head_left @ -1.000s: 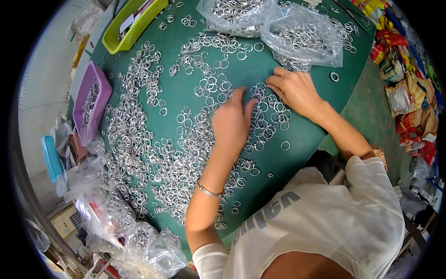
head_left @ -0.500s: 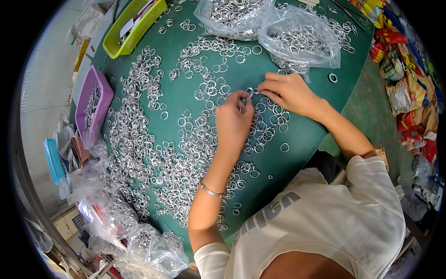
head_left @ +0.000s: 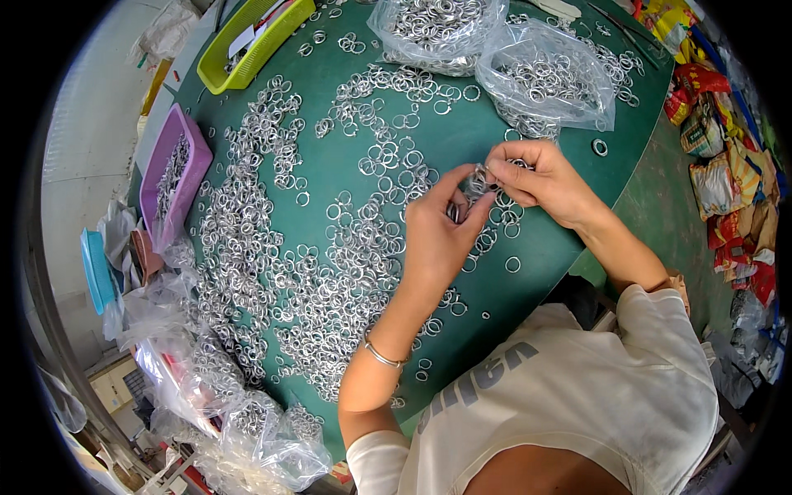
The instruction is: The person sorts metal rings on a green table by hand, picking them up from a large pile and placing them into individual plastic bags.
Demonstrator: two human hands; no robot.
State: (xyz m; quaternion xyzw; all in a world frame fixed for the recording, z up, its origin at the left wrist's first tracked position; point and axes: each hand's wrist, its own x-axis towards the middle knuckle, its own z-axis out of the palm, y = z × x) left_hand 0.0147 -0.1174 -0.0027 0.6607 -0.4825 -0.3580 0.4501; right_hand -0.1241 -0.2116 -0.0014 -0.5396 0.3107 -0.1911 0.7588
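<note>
Close together over the right part of the table are both hands. Several shiny metal rings point(head_left: 476, 185) sit between the thumb and fingers of my left hand point(head_left: 439, 231), which wears a bangle point(head_left: 382, 353) on its wrist. The fingertips of my right hand point(head_left: 540, 177) are pinched at the edge of these rings; whether they grip a separate ring is too small to tell. A large spread of loose silver rings point(head_left: 338, 305) covers the table left of my hands. More rings lie under and just beyond them, partly hidden by the fingers.
Two clear plastic bags of rings point(head_left: 549, 82) stand at the far side of the green table point(head_left: 544, 276). A yellow-green basket point(head_left: 247, 62) and a purple basket point(head_left: 191, 161) lie along the left edge. Crumpled plastic bags point(head_left: 247, 445) sit at the near left, colourful packets point(head_left: 718, 181) beyond the right edge.
Both hands have shifted right and slightly nearer and are closer together. My left hand has turned, so the rings in its fingers show more. The whole view has shifted slightly.
</note>
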